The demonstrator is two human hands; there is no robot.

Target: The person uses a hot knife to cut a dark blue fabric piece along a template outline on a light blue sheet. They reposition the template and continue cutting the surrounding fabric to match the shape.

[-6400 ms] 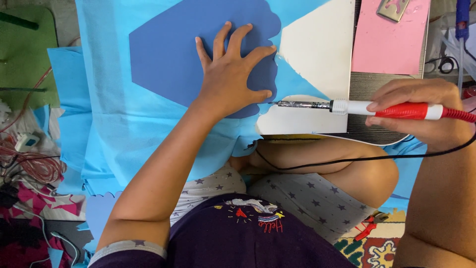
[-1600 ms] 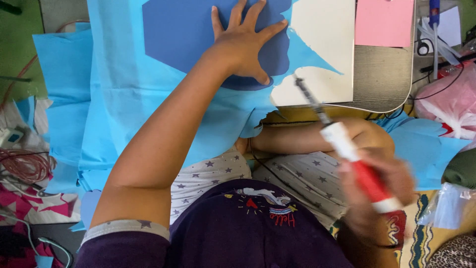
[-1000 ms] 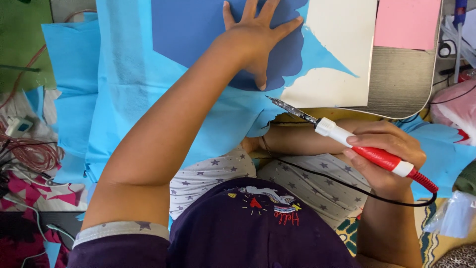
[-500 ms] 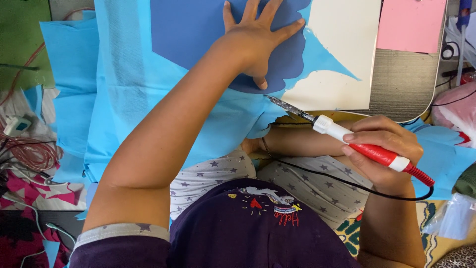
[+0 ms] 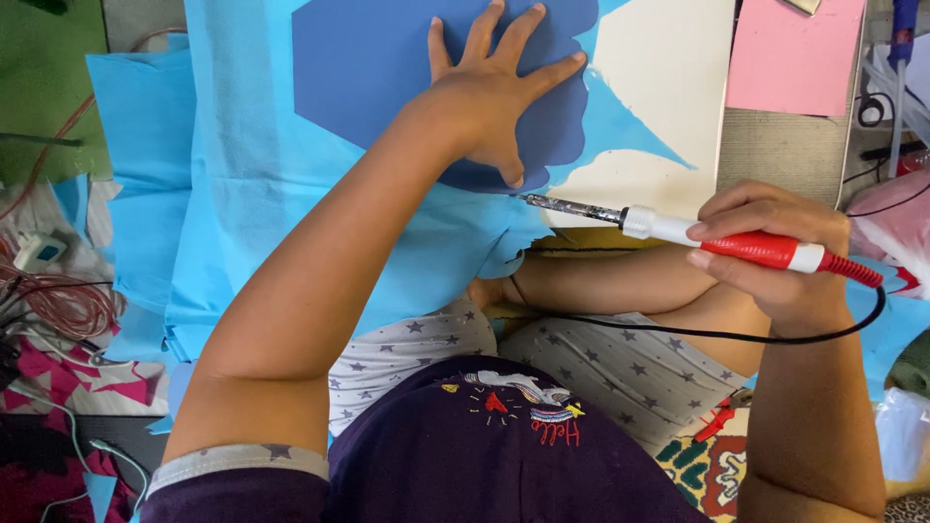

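The right hand is wrapping its fingers and thumb around the red grip of a red-and-white soldering-iron-style hot tool, holding it nearly level so that its dark metal tip is pointing left. The tip is reaching the ragged lower edge of the light blue thin fabric sheet, just below the left thumb, at the near edge of the cream rectangular board. A black cord is trailing from the tool's back end, looping under the right wrist and across the person's lap.

The left hand is lying flat with its fingers spread wide, pinching nothing, and is pressing down on the dark blue template sheet with angled and rounded edges. That template is lying on top of the light blue fabric, which is covering most of the board and hanging over its left and near edges. More light blue fabric is piling up beyond the board's left edge.

A pink rectangular sheet is lying by the board's far right corner. A green mat is showing at the far left, and a tangle of red thin wires is lying below it.
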